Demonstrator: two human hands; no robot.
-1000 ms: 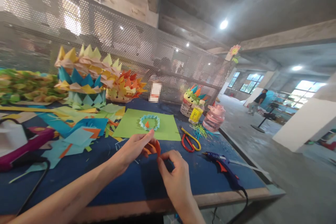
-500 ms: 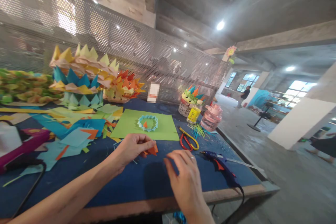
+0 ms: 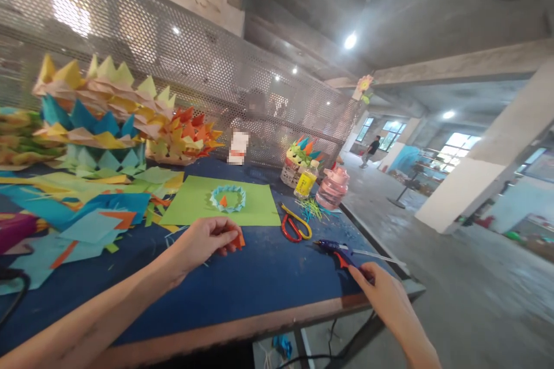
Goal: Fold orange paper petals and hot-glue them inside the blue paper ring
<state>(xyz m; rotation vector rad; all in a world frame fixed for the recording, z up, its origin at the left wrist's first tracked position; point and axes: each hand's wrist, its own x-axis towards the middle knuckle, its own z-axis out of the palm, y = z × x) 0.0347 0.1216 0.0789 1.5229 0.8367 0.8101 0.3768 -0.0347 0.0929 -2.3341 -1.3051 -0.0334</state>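
Note:
My left hand (image 3: pixel 206 240) pinches a small folded orange paper piece (image 3: pixel 238 240) just above the blue table top (image 3: pixel 259 277). My right hand (image 3: pixel 381 291) is at the table's right front corner, its fingers closing around the handle of a blue glue gun (image 3: pixel 340 250) that lies on the table. Behind my left hand lies a green paper sheet (image 3: pixel 259 207) bearing a light-blue folded paper ring (image 3: pixel 227 198) with one orange point inside it.
Red-and-yellow scissors (image 3: pixel 295 225) lie right of the green sheet. A yellow glue bottle (image 3: pixel 305 180), a pink jar (image 3: pixel 332 187) and a small basket (image 3: pixel 294 164) stand behind. Stacked paper crowns (image 3: pixel 99 121) and paper scraps fill the left. A person (image 3: pixel 371 149) stands far off.
My right hand let go of the orange piece and moved right to the glue gun. My left hand keeps the orange piece. The camera turned to the right.

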